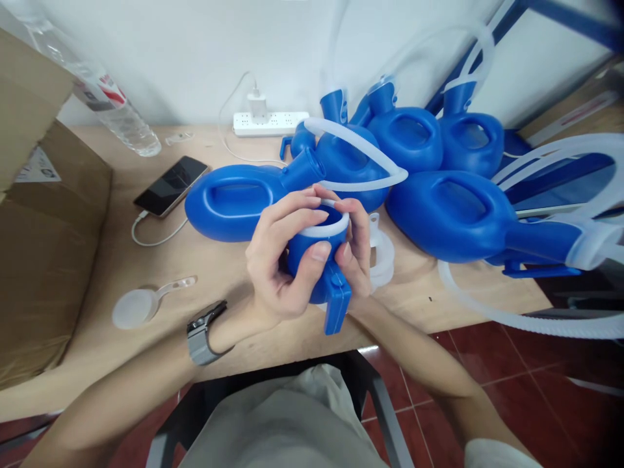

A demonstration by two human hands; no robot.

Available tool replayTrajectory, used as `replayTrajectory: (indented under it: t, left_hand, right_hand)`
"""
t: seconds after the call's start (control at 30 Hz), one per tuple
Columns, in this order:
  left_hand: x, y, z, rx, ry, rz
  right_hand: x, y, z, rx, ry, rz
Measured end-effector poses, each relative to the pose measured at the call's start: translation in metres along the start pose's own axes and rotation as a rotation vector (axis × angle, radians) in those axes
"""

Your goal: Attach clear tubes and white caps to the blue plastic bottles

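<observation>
Both of my hands are wrapped round a blue plastic funnel-shaped urinal cup (303,249), held above the front of the table. A white ring (325,230) lines its mouth, which tilts up toward me. From its near side a blue clip (337,305) sticks out downward. My left hand (275,260) grips the left side, fingertips on the ring and thumb on the front. My right hand (359,247) closes on the right side, fingers at the ring. Just behind lies a blue urinal bottle (209,218) with its open neck toward the right.
Several blue urinal bottles (433,227) with white corrugated hoses (361,140) crowd the right. Translucent caps (134,309) (385,260) lie on the table (219,273). At left are a cardboard box (43,260), a phone (170,185) and a water bottle (129,123); a power strip (283,122) sits behind.
</observation>
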State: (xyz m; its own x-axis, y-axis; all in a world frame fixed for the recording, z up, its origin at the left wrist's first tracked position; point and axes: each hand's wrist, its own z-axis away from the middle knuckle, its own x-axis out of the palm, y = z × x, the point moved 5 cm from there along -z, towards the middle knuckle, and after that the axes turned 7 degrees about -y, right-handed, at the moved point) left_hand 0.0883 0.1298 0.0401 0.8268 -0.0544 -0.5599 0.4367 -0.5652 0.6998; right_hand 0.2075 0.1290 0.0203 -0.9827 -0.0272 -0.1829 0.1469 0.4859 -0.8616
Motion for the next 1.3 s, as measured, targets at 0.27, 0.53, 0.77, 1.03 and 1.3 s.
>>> replayTrajectory:
  t: [0.27,0.53,0.77,1.03,1.3]
  left_hand:
    - [-0.014,0.012,-0.006,0.213,0.338,0.262]
    - [-0.015,0.006,0.008,0.156,0.377,0.310]
    - [-0.015,-0.010,0.021,-0.094,0.349,0.456]
    - [-0.034,0.001,0.055,-0.078,0.006,0.318]
    - [-0.054,-0.003,0.069,-0.229,-0.172,0.413]
  right_hand:
    - [0.000,0.005,0.003,0.018,0.121,-0.151]
    - [0.010,-0.007,-0.001,0.070,0.057,-0.268]
    - [0.018,-0.014,0.006,0.131,0.128,-0.332]
    - [0.012,-0.016,0.015,0.066,0.232,-0.158]
    - [0.032,-0.016,0.017,0.325,-0.072,-0.273]
